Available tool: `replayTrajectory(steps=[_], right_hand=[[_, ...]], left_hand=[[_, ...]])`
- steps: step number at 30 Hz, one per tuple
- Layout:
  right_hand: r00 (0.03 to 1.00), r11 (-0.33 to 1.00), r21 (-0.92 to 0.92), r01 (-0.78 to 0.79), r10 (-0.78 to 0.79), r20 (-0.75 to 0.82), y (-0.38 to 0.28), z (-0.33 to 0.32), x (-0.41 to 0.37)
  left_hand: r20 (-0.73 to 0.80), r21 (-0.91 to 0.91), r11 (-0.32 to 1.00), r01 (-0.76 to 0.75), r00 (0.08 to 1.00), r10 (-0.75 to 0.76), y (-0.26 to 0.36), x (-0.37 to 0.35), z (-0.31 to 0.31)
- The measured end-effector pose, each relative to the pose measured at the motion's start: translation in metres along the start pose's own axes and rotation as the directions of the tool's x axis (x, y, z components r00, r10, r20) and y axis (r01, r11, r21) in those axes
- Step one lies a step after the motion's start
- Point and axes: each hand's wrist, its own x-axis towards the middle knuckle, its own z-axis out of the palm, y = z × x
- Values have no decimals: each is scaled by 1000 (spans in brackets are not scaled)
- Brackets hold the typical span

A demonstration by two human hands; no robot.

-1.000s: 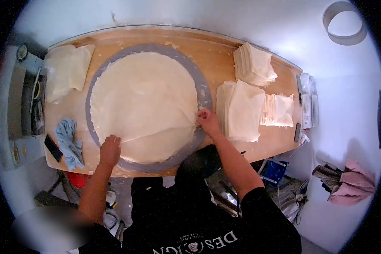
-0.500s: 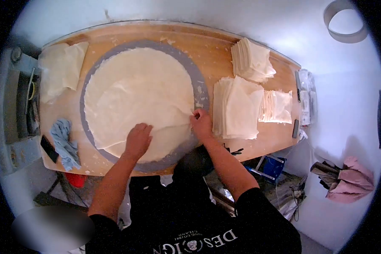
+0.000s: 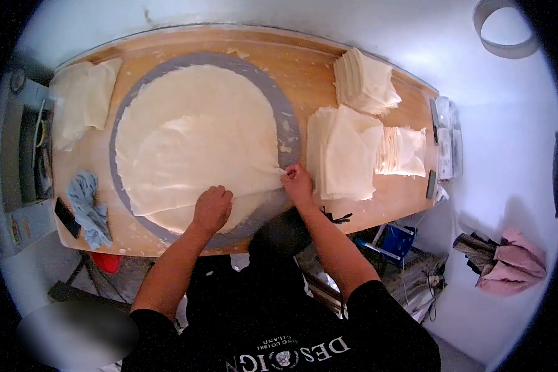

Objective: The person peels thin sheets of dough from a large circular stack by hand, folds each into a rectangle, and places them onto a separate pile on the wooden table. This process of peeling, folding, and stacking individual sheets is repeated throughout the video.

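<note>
A large thin round dough sheet (image 3: 198, 139) lies on a grey round mat (image 3: 290, 127). Its lower edge is lifted away from a second layer of dough (image 3: 173, 220) beneath, with creases running toward the right. My right hand (image 3: 297, 185) pinches the sheet's edge at the right, near the mat's rim. At the front edge of the upper sheet is my left hand (image 3: 213, 209), its fingers curled down and closed on the dough; the fingertips are partly hidden.
Stacks of cut dough sheets (image 3: 344, 152) stand right of the mat, with another stack (image 3: 366, 80) behind and a smaller one (image 3: 402, 150) beside. Folded sheets (image 3: 84, 102) lie at the far left. A blue cloth (image 3: 88, 208) and a dark phone (image 3: 67, 217) sit at the left front.
My left hand has slid right and slightly toward me, its fingers curling more. My right hand keeps its pinch on the dough edge. The whole view has shifted slightly.
</note>
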Motion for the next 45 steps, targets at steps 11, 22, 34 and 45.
replayTrajectory(steps=[11,22,34,45], right_hand=[[930,928,-68,366,-362,58,-116,30,33],[816,816,180,550,-571,95,-153,62,62],[822,926,376,15,-226,522,-155,18,70],[964,911,-317,264,-264,43,-49,-10,0]], left_hand=[[-244,-57,983,173,953,-181,-40,53,-38],[0,-72,930,360,933,-361,-51,83,-48],[3,-56,932,357,934,-358,-56,86,-43],[15,-51,991,125,992,-125,-26,50,-17]])
